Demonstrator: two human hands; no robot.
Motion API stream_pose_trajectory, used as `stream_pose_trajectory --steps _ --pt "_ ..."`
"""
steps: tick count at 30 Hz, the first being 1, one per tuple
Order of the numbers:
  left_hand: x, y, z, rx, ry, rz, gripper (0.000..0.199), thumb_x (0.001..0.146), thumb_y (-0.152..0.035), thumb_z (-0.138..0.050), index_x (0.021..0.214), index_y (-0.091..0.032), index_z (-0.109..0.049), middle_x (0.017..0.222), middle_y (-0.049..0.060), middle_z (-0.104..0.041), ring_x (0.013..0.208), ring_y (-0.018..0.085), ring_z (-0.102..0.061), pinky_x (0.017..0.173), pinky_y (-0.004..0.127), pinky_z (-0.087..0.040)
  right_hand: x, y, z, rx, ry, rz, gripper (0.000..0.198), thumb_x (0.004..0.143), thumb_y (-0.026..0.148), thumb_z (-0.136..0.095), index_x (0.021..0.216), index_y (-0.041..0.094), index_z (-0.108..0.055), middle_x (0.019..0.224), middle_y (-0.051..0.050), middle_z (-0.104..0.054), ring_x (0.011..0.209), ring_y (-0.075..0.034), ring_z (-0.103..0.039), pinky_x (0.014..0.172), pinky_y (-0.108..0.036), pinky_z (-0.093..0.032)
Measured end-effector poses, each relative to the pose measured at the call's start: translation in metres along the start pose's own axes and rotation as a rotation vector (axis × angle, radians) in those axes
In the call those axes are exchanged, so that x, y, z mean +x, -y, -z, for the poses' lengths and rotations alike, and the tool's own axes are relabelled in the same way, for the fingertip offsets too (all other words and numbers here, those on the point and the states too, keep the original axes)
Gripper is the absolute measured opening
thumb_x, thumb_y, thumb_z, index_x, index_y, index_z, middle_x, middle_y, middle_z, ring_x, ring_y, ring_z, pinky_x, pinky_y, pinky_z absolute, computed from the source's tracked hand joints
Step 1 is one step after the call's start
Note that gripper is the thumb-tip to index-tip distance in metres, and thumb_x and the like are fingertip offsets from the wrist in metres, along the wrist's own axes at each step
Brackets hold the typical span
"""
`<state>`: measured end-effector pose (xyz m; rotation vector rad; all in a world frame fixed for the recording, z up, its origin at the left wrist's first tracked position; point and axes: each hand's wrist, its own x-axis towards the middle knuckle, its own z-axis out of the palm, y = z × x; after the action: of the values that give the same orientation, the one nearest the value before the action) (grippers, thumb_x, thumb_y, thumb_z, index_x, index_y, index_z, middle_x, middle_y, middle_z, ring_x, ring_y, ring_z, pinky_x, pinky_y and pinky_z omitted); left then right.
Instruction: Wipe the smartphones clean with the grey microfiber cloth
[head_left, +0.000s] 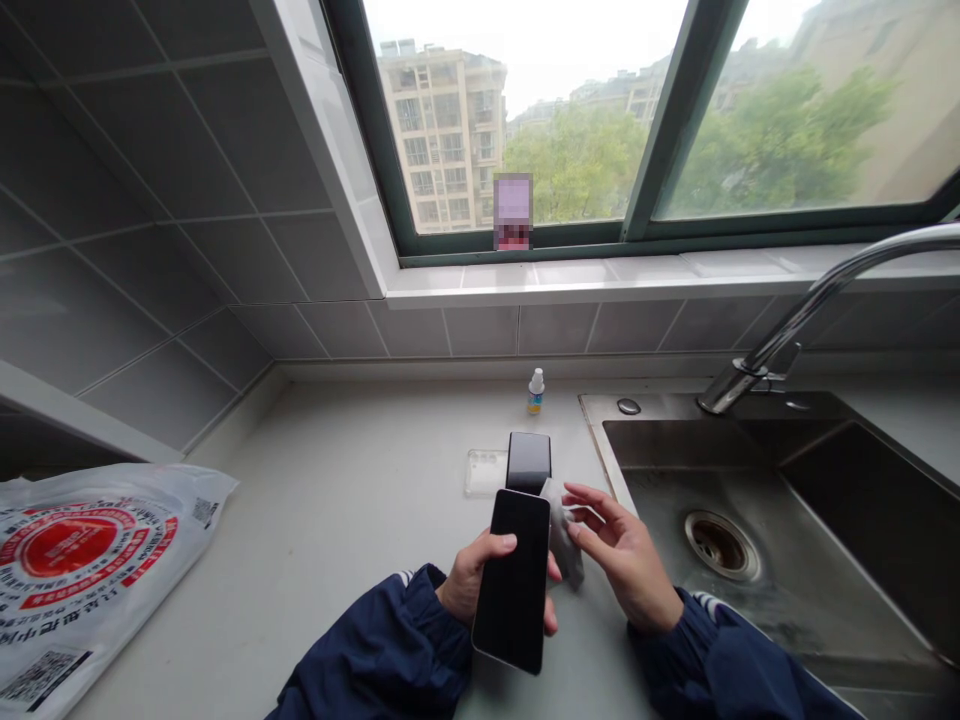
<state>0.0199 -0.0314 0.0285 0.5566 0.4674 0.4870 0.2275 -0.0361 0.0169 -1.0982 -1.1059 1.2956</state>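
Note:
My left hand (480, 575) is closed around a black smartphone (511, 590), its thumb lying on the dark screen and its fingertips showing at the right edge. Beside the phone, my right hand (622, 555) pinches a thin grey cloth (564, 545), which hangs partly behind the phone. Just beyond the phone's top edge is a dark, glossy rectangular object (529, 460); its kind I cannot make out. It overlaps a clear phone case (484, 474) on the counter. A small white-capped bottle (535, 393) stands upright farther back.
To the right is a steel sink (675, 432) with a chrome faucet (780, 315) arching over it. A white plastic bag (97, 560) with red print lies on the pale counter (315, 490) at the left. A tiled wall and window (525, 120) rise behind.

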Motion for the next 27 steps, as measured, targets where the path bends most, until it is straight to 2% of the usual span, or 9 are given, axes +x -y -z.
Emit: stream_pose_trajectory --steps 5,9,13,15,20,23,27 --pt "0.002 0.004 -0.002 0.015 0.003 -0.062 0.052 0.081 -0.048 -0.043 0.092 -0.004 -0.068 0.061 0.015 -0.068 0.058 0.027 -0.068 0.052 0.031 -0.048 0.002 0.002 0.001 -0.012 -0.054 0.009 0.043 0.079 0.041 -0.078 0.116 0.023 -0.065 0.108 -0.009 -0.068 0.101 -0.022 -0.063 0.085 -0.033 -0.052" --pt "0.002 0.003 -0.001 0.023 -0.017 -0.069 0.054 0.081 -0.048 -0.042 0.096 -0.002 -0.067 0.065 0.019 -0.070 0.058 0.026 -0.068 0.054 0.031 -0.048 0.002 0.004 0.001 -0.023 -0.097 0.013 0.043 0.078 0.043 -0.078 0.114 0.024 -0.066 0.106 -0.008 -0.068 0.102 -0.022 -0.063 0.084 -0.031 -0.052" --pt "0.000 0.000 -0.002 0.009 -0.006 -0.077 0.054 0.080 -0.049 -0.045 0.097 -0.004 -0.067 0.068 0.019 -0.072 0.061 0.025 -0.068 0.058 0.032 -0.048 0.003 0.006 0.001 -0.041 -0.072 -0.017 0.045 0.079 0.046 -0.076 0.117 0.022 -0.065 0.107 -0.009 -0.068 0.095 -0.022 -0.065 0.080 -0.031 -0.053" --pt "-0.002 -0.002 -0.003 0.006 0.027 -0.058 0.055 0.079 -0.051 -0.046 0.097 -0.004 -0.067 0.069 0.018 -0.072 0.063 0.025 -0.068 0.059 0.032 -0.049 0.003 0.008 0.000 -0.050 -0.012 -0.065 0.048 0.082 0.049 -0.072 0.121 0.022 -0.064 0.109 -0.010 -0.069 0.095 -0.023 -0.066 0.083 -0.033 -0.052" --pt "-0.005 -0.004 0.000 -0.002 0.099 -0.024 0.061 0.077 -0.057 -0.048 0.098 -0.003 -0.066 0.070 0.018 -0.071 0.064 0.025 -0.068 0.060 0.032 -0.049 0.003 0.009 0.001 -0.052 0.282 -0.199 0.052 0.086 0.053 -0.066 0.126 0.021 -0.062 0.113 -0.010 -0.069 0.110 -0.027 -0.062 0.102 -0.043 -0.042" --pt "-0.005 -0.002 0.003 -0.013 0.146 -0.017 0.062 0.078 -0.058 -0.048 0.098 -0.003 -0.066 0.069 0.017 -0.070 0.064 0.026 -0.068 0.058 0.031 -0.049 0.004 0.008 0.002 -0.047 0.352 -0.224 0.052 0.084 0.055 -0.068 0.122 0.019 -0.065 0.116 -0.011 -0.068 0.112 -0.029 -0.061 0.102 -0.045 -0.042" --pt "-0.005 0.000 0.008 -0.059 0.185 -0.033 0.059 0.080 -0.056 -0.047 0.100 -0.004 -0.067 0.079 0.015 -0.070 0.066 0.026 -0.070 0.059 0.032 -0.050 0.004 0.012 0.004 -0.048 0.413 -0.244 0.056 0.082 0.058 -0.068 0.121 0.018 -0.066 0.114 -0.011 -0.069 0.108 -0.028 -0.063 0.100 -0.043 -0.044"
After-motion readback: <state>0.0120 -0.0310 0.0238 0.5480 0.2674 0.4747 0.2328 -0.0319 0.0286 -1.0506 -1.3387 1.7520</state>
